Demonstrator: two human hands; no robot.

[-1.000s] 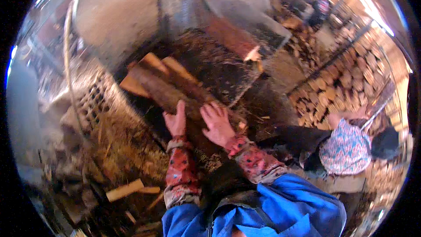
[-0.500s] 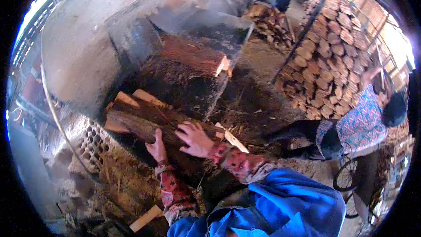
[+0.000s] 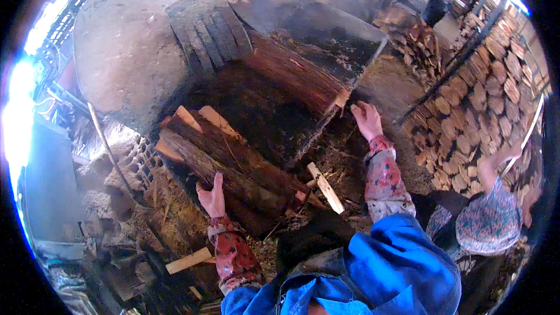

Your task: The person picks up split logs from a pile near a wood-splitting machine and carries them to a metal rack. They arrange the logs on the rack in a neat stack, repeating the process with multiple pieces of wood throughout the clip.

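Several split wood pieces lie side by side in a bundle before me, with pale cut ends at the upper left. My left hand is at the bundle's near edge, thumb and fingers apart, not wrapped round anything. My right hand reaches out to the right, beside the pale end of a long reddish-brown log. Its fingers are slightly bent, and nothing shows in them. The log lies across a dark, sooty opening. I cannot tell whether my right fingertips touch it.
A pale wood stick lies right of the bundle. Another light piece is at the lower left. Stacked firewood rises at the right, near a stooping person in patterned clothing. A smooth clay-coloured surface spreads at the upper left.
My right hand has left the bundle and moved up and right to the log's end. The left hand stays by the bundle. The view has shifted, and the person at the right appears lower.
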